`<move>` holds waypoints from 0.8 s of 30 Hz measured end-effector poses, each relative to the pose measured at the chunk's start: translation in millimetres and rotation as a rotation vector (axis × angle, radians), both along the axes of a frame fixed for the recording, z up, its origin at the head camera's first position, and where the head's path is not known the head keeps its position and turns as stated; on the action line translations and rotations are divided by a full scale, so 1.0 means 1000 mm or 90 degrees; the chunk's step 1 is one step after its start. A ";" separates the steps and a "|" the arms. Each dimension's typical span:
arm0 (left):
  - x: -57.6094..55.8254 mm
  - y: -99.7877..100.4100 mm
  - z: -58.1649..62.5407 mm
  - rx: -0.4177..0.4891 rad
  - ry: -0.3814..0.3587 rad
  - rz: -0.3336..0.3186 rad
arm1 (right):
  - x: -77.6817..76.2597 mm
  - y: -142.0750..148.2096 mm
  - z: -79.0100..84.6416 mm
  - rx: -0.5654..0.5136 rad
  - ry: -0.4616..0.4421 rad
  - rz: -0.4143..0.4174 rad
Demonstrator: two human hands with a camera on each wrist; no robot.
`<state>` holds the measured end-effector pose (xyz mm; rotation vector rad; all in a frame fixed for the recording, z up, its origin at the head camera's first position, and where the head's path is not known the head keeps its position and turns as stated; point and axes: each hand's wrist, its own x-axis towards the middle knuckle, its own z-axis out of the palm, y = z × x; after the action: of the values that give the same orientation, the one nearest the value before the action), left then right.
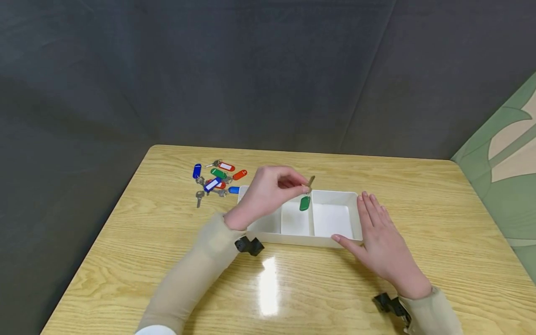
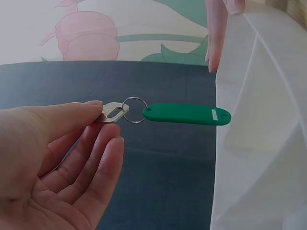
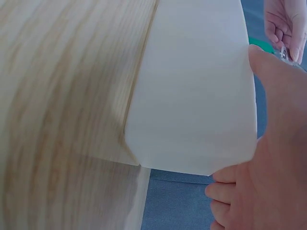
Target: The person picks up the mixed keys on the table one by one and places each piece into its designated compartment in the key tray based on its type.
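Observation:
My left hand (image 1: pixel 274 190) pinches a key (image 2: pixel 114 112) between thumb and forefinger, above the white divided box (image 1: pixel 293 240). From the key's ring (image 2: pixel 135 110) hangs a green key tag (image 1: pixel 304 203), over the box near the divider between the middle and right compartments. With straight fingers, my right hand (image 1: pixel 383 244) rests against the box's right end, its thumb at the front rim. In the right wrist view that thumb touches the rim of the box (image 3: pixel 192 86), and the other fingers lie along the end wall.
Left of the box lies a loose group of keys with red tags (image 1: pixel 240 175), blue tags (image 1: pixel 197 170) and a green tag (image 1: pixel 218 173). One blue tag (image 1: pixel 233 190) lies right by the box's left end. A dark curtain (image 1: pixel 268 79) stands behind the wooden table (image 1: pixel 326 288).

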<state>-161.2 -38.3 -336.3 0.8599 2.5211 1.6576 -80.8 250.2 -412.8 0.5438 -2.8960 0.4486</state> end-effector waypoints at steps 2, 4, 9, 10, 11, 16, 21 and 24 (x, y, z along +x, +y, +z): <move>0.000 0.005 0.000 0.005 -0.005 -0.008 | 0.000 0.000 0.000 0.000 0.003 -0.001; 0.001 0.010 -0.001 0.010 -0.010 -0.014 | 0.000 0.000 -0.001 -0.001 0.005 -0.001; 0.001 0.018 -0.002 0.015 -0.018 -0.022 | 0.000 0.000 -0.001 -0.005 0.006 0.001; 0.001 0.020 -0.003 0.015 -0.020 -0.022 | 0.000 0.000 -0.001 -0.005 0.005 0.001; 0.001 0.021 -0.003 0.015 -0.022 -0.023 | 0.000 0.000 0.000 -0.005 0.004 0.001; -0.001 0.026 -0.005 0.026 -0.040 -0.025 | 0.000 0.000 -0.001 -0.003 0.004 0.001; -0.003 0.029 -0.009 0.061 -0.084 -0.023 | -0.001 0.000 -0.001 -0.001 0.008 0.002; -0.004 0.032 -0.012 0.088 -0.124 -0.027 | 0.000 0.000 0.000 0.002 0.010 0.001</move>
<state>-165.2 -6.5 -348.4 0.7147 2.2698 1.8233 -81.2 249.9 -413.3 0.5487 -2.8821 0.4377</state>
